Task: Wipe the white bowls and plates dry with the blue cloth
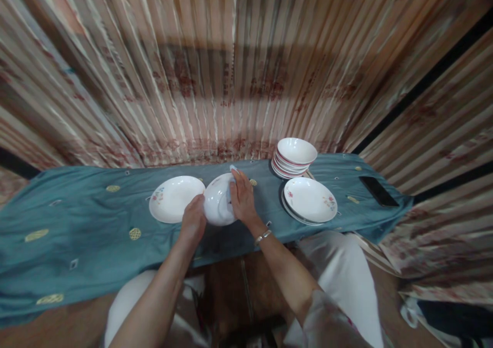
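A white bowl (216,202) is tilted on its side between my hands, its outer underside towards me. My left hand (194,217) grips its left edge. My right hand (242,195) is pressed against its right side, fingers bent over a small piece of pale cloth or tissue (232,168) that pokes out above them. Left of the bowl lies a white oval plate (177,200) with a floral pattern. The bowl's far side and most of the pale piece are hidden.
Stacked white bowls with red rims (295,155) stand at the back right. In front of them is a stack of floral plates (311,200). A dark phone-like slab (378,191) lies at the right on the teal tablecloth (103,245). Pleated curtains (231,80) hang behind.
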`<state>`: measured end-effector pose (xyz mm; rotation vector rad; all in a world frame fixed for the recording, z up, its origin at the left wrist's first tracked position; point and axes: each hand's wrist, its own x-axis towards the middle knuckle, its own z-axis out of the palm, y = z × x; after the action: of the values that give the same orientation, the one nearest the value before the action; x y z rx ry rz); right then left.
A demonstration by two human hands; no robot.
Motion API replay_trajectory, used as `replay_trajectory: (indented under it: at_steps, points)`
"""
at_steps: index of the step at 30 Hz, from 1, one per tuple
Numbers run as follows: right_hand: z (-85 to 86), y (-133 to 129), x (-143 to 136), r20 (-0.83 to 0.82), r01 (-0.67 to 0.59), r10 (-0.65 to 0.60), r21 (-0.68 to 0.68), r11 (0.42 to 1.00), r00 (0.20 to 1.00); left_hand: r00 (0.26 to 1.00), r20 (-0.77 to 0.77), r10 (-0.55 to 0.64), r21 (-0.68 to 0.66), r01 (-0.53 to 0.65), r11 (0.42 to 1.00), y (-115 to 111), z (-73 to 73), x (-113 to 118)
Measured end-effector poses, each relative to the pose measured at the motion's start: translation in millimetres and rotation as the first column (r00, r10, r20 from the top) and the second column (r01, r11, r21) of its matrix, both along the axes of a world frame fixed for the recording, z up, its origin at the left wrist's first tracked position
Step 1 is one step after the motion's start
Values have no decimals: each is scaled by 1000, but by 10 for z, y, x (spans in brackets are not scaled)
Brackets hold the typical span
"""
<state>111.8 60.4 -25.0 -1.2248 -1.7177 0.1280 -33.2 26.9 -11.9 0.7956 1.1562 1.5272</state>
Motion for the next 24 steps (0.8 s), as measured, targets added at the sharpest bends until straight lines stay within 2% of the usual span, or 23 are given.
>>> replay_trajectory:
  at_steps: [7, 15, 19, 24]
  points:
    - [-252, 18, 9, -198, 38, -53, -80, 996, 979, 996, 87, 19, -37, -16, 999, -22, 46, -75]
    - [-552, -36, -43, -394, 77, -158, -212, 974, 905, 983, 181, 32, -74, -19, 997, -19, 53, -89]
    - [-654, -101, -82, -477, 66, -193, -269, 961, 858, 981, 174, 82, -112, -63, 992, -11, 64, -86]
    - [-710, -155, -58, -501, 54, -219, -324, 944, 837, 985, 166, 55, -81, -42, 996, -11, 45, -68]
